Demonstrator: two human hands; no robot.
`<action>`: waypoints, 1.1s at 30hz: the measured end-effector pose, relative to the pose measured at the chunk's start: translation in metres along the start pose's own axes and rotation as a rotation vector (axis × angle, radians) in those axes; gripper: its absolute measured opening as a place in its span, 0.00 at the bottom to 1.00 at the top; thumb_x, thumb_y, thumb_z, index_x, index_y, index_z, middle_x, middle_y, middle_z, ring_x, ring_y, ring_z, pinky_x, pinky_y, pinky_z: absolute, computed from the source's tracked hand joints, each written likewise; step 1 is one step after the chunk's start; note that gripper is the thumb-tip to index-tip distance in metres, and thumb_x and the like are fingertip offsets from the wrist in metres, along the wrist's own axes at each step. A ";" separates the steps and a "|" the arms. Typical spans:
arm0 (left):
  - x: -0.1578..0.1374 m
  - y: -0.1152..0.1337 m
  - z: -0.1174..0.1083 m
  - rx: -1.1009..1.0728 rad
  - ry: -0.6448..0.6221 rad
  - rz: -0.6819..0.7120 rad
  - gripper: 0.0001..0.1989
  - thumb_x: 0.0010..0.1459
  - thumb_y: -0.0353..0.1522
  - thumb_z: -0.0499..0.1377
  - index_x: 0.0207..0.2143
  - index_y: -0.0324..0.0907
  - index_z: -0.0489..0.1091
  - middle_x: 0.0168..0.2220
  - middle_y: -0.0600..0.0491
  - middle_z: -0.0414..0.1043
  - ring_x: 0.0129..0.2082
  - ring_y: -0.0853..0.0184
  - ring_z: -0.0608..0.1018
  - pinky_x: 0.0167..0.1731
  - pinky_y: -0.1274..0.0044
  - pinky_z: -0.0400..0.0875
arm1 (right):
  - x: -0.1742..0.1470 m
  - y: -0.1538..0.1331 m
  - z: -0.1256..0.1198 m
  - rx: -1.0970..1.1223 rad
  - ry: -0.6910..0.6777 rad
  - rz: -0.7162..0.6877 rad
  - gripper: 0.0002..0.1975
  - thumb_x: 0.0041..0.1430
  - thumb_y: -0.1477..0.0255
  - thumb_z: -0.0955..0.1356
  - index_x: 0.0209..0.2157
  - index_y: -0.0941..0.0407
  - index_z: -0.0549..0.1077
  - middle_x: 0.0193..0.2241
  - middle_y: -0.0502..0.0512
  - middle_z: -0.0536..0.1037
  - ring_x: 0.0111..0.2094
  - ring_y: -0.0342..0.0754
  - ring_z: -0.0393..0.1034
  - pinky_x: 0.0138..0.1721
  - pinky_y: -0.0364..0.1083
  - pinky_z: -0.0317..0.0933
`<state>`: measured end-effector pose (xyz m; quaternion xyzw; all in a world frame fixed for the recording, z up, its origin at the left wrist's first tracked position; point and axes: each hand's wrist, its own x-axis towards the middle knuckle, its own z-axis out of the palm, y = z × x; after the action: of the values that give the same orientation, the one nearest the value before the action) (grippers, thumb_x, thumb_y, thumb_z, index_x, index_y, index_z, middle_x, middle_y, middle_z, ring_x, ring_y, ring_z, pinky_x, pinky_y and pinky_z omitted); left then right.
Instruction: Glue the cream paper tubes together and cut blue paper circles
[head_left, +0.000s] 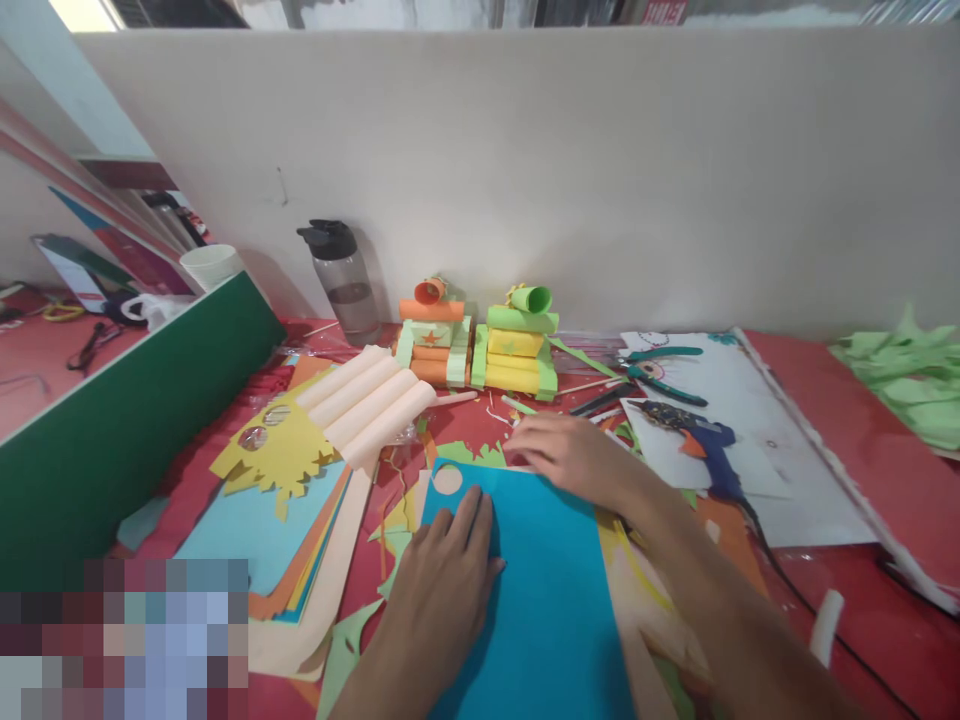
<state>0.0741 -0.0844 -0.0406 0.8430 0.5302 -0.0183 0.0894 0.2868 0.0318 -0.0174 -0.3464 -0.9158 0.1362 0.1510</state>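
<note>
A blue sheet (551, 590) was laid on the cluttered red bench (900, 620), directly in front of the person, with other paper partly covered beneath it. Its upper part was pressed by the left hand (450, 570), whose grip was spread flat, with fingers extended toward a pale circle (448, 480) near the upper left corner; whether a hole or a disc was shown there could not be told. The right hand (570, 455) was placed at the far edge with its fingers bent; whether the paper was pinched in that grip could not be told.

To the left, a stack of coloured sheets (262, 535) was overlapped by yellow cut-outs (274, 455) and a ridged peach paper piece (367, 400). Beyond the hands, an orange paper model (431, 355) and a green-and-yellow paper model (517, 350) were stood side by side, with a dark-capped bottle (349, 295) placed to their left. On the right, teal-handled pliers (664, 372) and a blue glue gun (709, 450) were set down near a white board (814, 480), and light green paper scraps (911, 375) were heaped farther right. The left side was bordered by a green panel (135, 430)
</note>
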 end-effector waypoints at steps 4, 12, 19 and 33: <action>0.001 -0.002 0.005 -0.029 0.020 0.007 0.26 0.71 0.37 0.49 0.68 0.40 0.57 0.69 0.44 0.57 0.55 0.53 0.75 0.49 0.64 0.75 | -0.013 0.012 -0.032 -0.023 0.205 0.181 0.13 0.67 0.73 0.64 0.43 0.52 0.81 0.43 0.55 0.83 0.46 0.53 0.76 0.49 0.50 0.68; 0.002 -0.007 -0.004 -0.145 -0.019 0.005 0.21 0.70 0.35 0.48 0.64 0.46 0.62 0.68 0.45 0.59 0.56 0.54 0.76 0.48 0.64 0.76 | -0.014 0.002 -0.041 0.104 -0.041 0.332 0.13 0.67 0.68 0.65 0.47 0.50 0.80 0.47 0.54 0.82 0.45 0.53 0.77 0.45 0.48 0.66; 0.002 -0.011 -0.013 -0.228 -0.066 -0.014 0.19 0.70 0.34 0.48 0.61 0.47 0.64 0.69 0.47 0.58 0.59 0.55 0.73 0.51 0.62 0.74 | -0.001 -0.018 -0.013 0.141 -0.313 0.245 0.16 0.66 0.70 0.66 0.53 0.54 0.75 0.54 0.60 0.78 0.52 0.56 0.72 0.49 0.50 0.64; 0.002 -0.016 -0.005 -0.320 -0.042 -0.033 0.25 0.70 0.34 0.48 0.68 0.43 0.53 0.60 0.43 0.71 0.58 0.56 0.74 0.52 0.63 0.73 | -0.004 -0.012 -0.016 0.241 -0.301 0.237 0.14 0.68 0.70 0.64 0.52 0.54 0.75 0.54 0.60 0.77 0.53 0.55 0.71 0.51 0.51 0.64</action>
<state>0.0608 -0.0748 -0.0376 0.8086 0.5382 0.0471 0.2331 0.2885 0.0226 0.0006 -0.4070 -0.8580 0.3114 0.0358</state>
